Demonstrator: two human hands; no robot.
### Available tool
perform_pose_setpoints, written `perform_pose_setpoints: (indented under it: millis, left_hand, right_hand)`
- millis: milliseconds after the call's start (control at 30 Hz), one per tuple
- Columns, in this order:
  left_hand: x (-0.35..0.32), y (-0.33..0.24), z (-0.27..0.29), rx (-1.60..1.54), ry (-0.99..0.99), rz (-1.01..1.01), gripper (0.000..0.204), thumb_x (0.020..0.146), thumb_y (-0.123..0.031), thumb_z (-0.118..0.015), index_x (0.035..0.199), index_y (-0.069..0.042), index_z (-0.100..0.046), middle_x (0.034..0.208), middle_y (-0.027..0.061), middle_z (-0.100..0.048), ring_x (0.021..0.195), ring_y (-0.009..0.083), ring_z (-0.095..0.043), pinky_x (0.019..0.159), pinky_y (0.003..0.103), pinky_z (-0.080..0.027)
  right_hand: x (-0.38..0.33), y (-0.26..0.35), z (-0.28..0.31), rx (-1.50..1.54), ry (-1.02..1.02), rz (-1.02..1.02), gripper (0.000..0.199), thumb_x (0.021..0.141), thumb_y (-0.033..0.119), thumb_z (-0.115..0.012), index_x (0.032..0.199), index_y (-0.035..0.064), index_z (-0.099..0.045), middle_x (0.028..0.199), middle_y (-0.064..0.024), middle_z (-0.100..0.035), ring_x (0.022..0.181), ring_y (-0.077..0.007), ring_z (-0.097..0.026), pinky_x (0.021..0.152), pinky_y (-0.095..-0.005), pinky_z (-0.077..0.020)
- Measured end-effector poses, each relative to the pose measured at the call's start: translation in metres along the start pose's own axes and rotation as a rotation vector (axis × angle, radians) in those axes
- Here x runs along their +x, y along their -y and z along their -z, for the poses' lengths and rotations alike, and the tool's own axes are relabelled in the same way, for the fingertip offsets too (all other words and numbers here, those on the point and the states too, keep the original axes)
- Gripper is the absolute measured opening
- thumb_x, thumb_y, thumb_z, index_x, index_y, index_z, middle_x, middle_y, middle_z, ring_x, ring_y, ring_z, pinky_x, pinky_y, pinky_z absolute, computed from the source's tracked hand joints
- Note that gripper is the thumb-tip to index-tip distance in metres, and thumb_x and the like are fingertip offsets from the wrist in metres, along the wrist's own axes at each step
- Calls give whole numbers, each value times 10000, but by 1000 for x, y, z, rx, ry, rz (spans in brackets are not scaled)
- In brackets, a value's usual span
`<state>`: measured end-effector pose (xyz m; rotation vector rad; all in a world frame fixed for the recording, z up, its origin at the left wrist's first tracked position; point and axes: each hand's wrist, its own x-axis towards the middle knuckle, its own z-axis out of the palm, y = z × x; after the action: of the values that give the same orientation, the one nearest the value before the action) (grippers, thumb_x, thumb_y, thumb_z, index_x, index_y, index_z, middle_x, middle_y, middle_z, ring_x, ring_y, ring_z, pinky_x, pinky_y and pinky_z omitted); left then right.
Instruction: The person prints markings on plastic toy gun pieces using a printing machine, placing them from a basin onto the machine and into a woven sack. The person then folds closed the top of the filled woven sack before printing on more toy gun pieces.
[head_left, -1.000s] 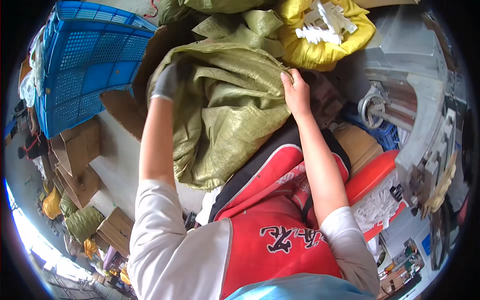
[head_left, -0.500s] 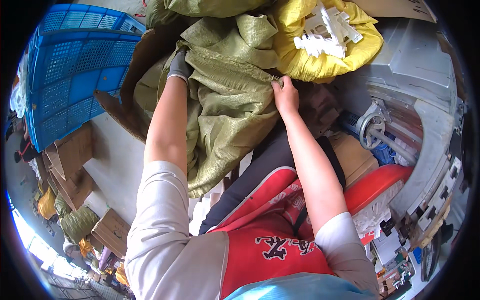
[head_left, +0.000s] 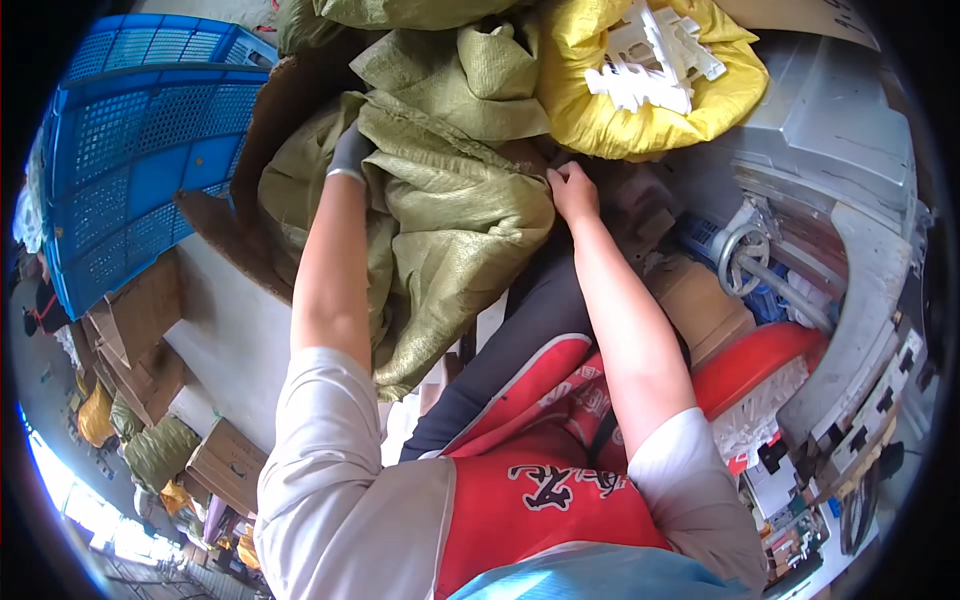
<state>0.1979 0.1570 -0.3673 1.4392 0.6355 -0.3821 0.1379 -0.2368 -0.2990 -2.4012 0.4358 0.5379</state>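
Observation:
A large olive-green woven sack (head_left: pixel 470 225) hangs in loose folds in front of me, its mouth edge running between my two hands. My left hand (head_left: pixel 350 155), in a grey glove, grips the sack's left side; its fingertips are tucked behind a fold and hidden. My bare right hand (head_left: pixel 573 192) is closed, thumb and fingers pinched together at the right end of the sack's edge. The cloth between those fingers is barely visible. Just beyond that hand sits a yellow woven sack (head_left: pixel 690 125), rolled open and holding white plastic parts (head_left: pixel 655 60).
Blue perforated crates (head_left: pixel 150 150) stand at the far left, beside a torn brown cardboard edge (head_left: pixel 225 235). To the right are a grey handwheel (head_left: pixel 745 260), a cardboard box (head_left: pixel 700 310) and a red rounded container (head_left: pixel 760 370) with clear plastic pieces. More cardboard boxes (head_left: pixel 225 465) lie at lower left.
My left hand has shifted slightly left and down with the sack. The sack's edge sags more between my hands, and my right hand has turned a little.

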Motion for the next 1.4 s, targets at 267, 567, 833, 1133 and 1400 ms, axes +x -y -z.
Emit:
perform_pose_setpoints:
  millis: [267, 567, 833, 1133, 1400]
  left_hand:
    - [-177, -5, -32, 50, -143, -185, 374, 990, -208, -591, 1296, 6, -594, 1232, 93, -659, 1135, 150, -578, 992, 292, -441]
    - [-189, -43, -47, 342, -409, -455, 448, 1006, -328, -542, 1327, -16, -572, 1289, 164, -639, 1206, 260, -597, 1036, 351, -437]
    - [-57, -35, -52, -380, -337, -114, 637, 1031, -465, -439, 1377, 66, -506, 1358, 160, -583, 1212, 241, -558, 1064, 344, -399]
    - [-73, -10, -50, -524, -90, -233, 365, 1002, -166, -536, 1337, -21, -544, 1262, 128, -636, 1181, 219, -596, 1002, 329, -483]
    - [-109, -51, -85, -467, 91, -336, 529, 913, -69, -605, 1414, 1, -450, 1344, 116, -580, 1193, 195, -572, 1021, 309, -462]
  right_hand:
    - [-69, 98, 54, 269, -136, 639, 109, 951, 180, -607, 972, 86, -659, 931, -109, -697, 848, -324, -663, 739, -428, -518]
    - [-21, 166, -8, -171, 627, 387, 668, 1027, 562, -322, 1465, 73, -447, 1510, -199, -436, 1406, -356, -400, 1163, -433, -323]
    - [55, 101, -59, -238, 424, 334, 690, 1010, 516, -357, 1539, 75, -313, 1603, -165, -297, 1466, -331, -311, 1190, -427, -279]
    - [17, 116, 33, -499, 338, 368, 415, 966, 399, -531, 1187, 75, -668, 1173, -162, -686, 1086, -351, -649, 919, -466, -514]
    - [-60, 208, 2, -438, -69, 708, 214, 899, 288, -635, 976, 88, -636, 979, -140, -698, 895, -345, -709, 731, -473, -569]
